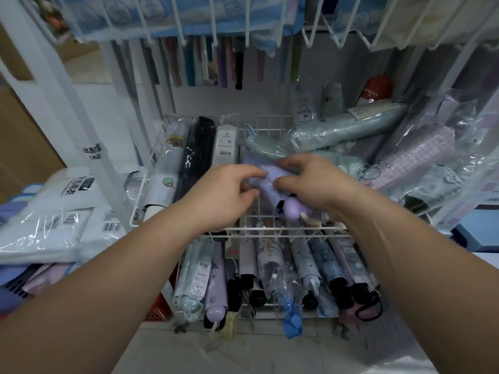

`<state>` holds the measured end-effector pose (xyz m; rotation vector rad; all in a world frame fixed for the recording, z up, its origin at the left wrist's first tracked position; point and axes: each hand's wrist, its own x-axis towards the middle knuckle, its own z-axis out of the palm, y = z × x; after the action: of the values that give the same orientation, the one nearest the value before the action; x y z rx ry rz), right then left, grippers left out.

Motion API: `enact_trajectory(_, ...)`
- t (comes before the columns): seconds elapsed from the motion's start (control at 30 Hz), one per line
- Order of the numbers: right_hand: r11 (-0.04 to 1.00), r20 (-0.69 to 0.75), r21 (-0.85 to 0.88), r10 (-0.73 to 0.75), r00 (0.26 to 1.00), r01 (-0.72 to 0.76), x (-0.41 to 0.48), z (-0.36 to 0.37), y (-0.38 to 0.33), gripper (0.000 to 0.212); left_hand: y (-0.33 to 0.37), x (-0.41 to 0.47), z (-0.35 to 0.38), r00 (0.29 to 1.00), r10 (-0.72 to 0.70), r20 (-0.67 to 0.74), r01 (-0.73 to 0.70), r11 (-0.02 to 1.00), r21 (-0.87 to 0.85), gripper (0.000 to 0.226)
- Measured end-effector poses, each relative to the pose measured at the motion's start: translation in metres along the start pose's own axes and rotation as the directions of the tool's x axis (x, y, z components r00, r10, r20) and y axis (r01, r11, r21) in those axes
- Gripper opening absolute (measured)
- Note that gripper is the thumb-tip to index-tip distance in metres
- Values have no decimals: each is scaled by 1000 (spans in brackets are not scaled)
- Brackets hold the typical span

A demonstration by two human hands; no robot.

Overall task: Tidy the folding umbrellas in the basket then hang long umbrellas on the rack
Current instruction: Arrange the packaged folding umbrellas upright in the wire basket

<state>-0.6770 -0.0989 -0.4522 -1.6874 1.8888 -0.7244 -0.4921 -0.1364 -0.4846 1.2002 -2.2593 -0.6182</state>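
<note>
Head camera: we note the left hand (224,190) and right hand (310,182) both curled round a lilac folding umbrella (270,197) at the middle of the wire basket (270,228), seemingly squaring it for the row inside.

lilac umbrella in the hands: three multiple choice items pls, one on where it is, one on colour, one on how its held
1. Where is the lilac umbrella?
A. on the floor
B. over the upper basket
C. hung on the rack

2. What colour is its handle?
A. red
B. black
C. lilac

3. How is it held?
A. by both hands
B. by one hand only
C. by neither hand

Answers: B, it lies above that basket's wires. C, the rounded handle matches the lilac cloth. A, the left hand and right hand both pinch it.
</note>
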Motion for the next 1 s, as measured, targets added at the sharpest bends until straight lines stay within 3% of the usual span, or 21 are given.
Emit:
enact_trajectory(0.13, 994, -194, 27, -97, 976, 104, -4, -3, -15, 52, -3, -6, -11, 991, 2, -132, -34, 970, -239, 36)
enact_trajectory(0.23, 979, -284, -13, -197, 938, 202, 2, 16, -30, 54, -10, -9, -18, 987, -9, -160, -38, 956, -290, 38)
enact_trajectory(0.4, 941, -274, 113, -279, 921, 319, 38, 51, -55, 52, -27, -1, -35, 960, -159, -229, 62, 923, -379, 48)
enact_trajectory(0.53, 920, -251, 282, -202, 947, 272, 58, 71, -62, 50, -33, 3, -47, 941, -230, -249, 149, 940, -306, 45)
enact_trajectory(0.6, 897, -202, 366, -181, 962, 246, 61, 83, -65, 51, -35, 2, -54, 905, -244, -348, 183, 963, -200, 42)
enact_trajectory(0.7, 868, -109, 390, -288, 951, 307, 63, 103, -72, 54, -40, -2, -64, 857, -229, -461, 258, 966, 0, 40)
enact_trajectory(0.77, 892, -16, 267, -374, 927, 364, 63, 109, -76, 57, -45, -5, -69, 856, -216, -471, 311, 941, 135, 39)
enact_trajectory(0.83, 903, 80, 132, -421, 903, 409, 63, 108, -78, 65, -45, -10, -70, 864, -234, -446, 337, 927, 166, 40)
enact_trajectory(1.0, 905, 341, 179, -426, 838, 387, 64, 96, -75, 72, -52, -1, -66, 887, -102, -450, 251, 925, 284, 21)
